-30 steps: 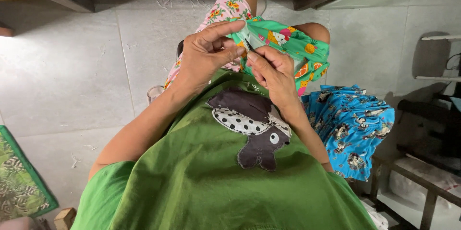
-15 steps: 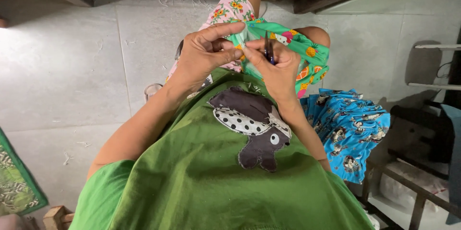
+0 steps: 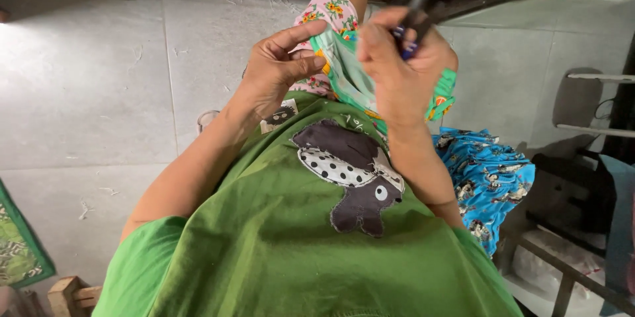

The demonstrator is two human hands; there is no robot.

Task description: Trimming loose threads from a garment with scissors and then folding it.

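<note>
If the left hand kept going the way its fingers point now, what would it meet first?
Most likely the green printed fabric that the left hand already pinches; just past it is the right hand with its dark tool. Depth is hard to judge.

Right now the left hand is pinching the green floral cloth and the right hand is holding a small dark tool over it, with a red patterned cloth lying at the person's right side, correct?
Not quite. The cloth at the person's right side is blue with a printed pattern, not red, as the head view shows. The rest holds: the left hand pinches the green floral cloth and the right hand holds a small dark tool over it.
</note>
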